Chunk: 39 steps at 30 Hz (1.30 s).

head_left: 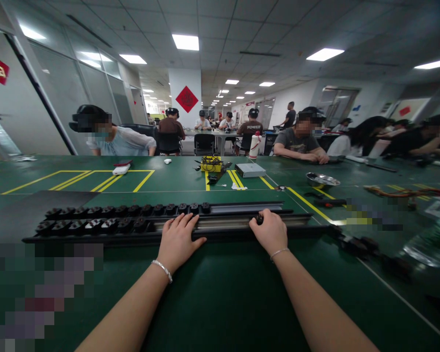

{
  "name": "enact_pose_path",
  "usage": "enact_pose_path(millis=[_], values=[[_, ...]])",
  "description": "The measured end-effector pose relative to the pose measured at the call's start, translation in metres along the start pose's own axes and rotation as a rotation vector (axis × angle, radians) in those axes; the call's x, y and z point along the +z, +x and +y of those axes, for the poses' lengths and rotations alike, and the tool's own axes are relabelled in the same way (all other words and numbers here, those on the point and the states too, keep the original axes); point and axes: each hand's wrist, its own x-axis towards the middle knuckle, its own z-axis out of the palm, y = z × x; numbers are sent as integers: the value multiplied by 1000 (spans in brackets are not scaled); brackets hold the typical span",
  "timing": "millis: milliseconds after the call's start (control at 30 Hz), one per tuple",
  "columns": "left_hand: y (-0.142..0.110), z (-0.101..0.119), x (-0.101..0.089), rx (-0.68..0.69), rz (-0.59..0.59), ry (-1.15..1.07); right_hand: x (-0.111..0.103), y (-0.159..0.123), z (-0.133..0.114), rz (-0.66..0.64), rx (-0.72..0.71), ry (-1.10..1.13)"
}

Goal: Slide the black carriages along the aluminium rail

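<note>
Two long black rails, near (225,224) and far (245,208), lie side by side on the green counter (220,298), each bearing black modules (94,225) toward its left end. The left hand (179,240) rests over the near rail, fingers parted; whether they grip anything cannot be told. The right hand's (272,231) fingers close on a small black piece (258,219) above the near rail.
</note>
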Motion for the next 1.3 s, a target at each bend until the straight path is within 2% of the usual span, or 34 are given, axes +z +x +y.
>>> enact_pose_path(millis=[1300], values=[[0,2,0,-14,-10,-30,0,0,1,4,-2,-10]])
